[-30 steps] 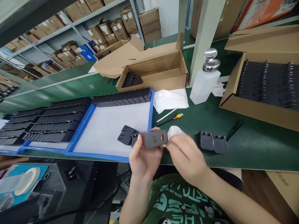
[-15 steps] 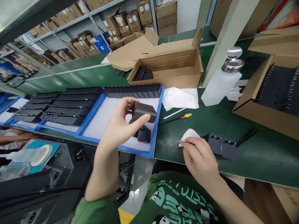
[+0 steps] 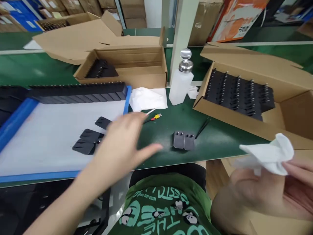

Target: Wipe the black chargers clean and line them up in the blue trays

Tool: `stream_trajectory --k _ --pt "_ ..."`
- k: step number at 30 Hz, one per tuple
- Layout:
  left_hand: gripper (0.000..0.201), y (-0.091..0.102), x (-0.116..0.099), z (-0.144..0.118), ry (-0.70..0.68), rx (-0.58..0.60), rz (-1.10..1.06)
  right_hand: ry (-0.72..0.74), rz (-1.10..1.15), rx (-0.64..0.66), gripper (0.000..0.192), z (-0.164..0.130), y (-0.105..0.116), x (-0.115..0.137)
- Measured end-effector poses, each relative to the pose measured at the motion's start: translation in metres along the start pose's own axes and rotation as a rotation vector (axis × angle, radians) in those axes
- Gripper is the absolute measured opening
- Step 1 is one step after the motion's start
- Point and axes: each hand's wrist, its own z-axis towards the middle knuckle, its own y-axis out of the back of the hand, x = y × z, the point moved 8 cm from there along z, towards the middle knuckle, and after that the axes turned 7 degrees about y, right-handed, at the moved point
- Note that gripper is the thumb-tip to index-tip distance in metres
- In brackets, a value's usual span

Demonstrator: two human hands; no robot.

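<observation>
My left hand (image 3: 122, 140) is over the right edge of a blue-rimmed tray (image 3: 44, 174), its thumb spread away from the fingers and nothing visible in its grasp. Several small black blocks with metal pins (image 3: 84, 147) lie on the tray's white liner beside that hand. At the far right, my right hand (image 3: 261, 192) is raised and blurred, gripping a crumpled white cloth (image 3: 274, 153). Two dark blocks (image 3: 184, 141) sit side by side on the green bench between my hands, with black tweezers (image 3: 202, 128) close by.
A white pump bottle (image 3: 181, 86) stands behind the blocks near a post. White wipes (image 3: 148, 99) and a cable with a yellow plug (image 3: 156, 117) lie by the tray. Open cardboard boxes (image 3: 137, 78) hold black blocks; the box at right (image 3: 300, 111) is fuller.
My left hand has released the black block it held above the tray. My right hand has lifted the white cloth from the bench and swung right. The view has turned right.
</observation>
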Motion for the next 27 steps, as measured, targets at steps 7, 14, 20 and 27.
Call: stream_trajectory --k 7,14,20,27 --pt "0.062 -0.138 -0.049 0.020 -0.151 0.368 -0.226 -0.089 0.004 -0.102 0.027 -0.005 0.015 -0.031" --pt "0.042 -0.098 -0.024 0.020 0.056 0.295 -0.494 -0.775 0.172 -0.052 0.020 -0.056 0.041 -0.108" --pt "0.066 -0.072 0.019 -0.023 0.633 0.104 -1.489 -1.052 0.412 0.182 0.012 -0.091 0.001 -0.123" --pt "0.072 -0.083 0.030 -0.042 0.688 0.164 -1.679 -0.766 0.453 0.363 0.029 -0.071 -0.057 -0.061"
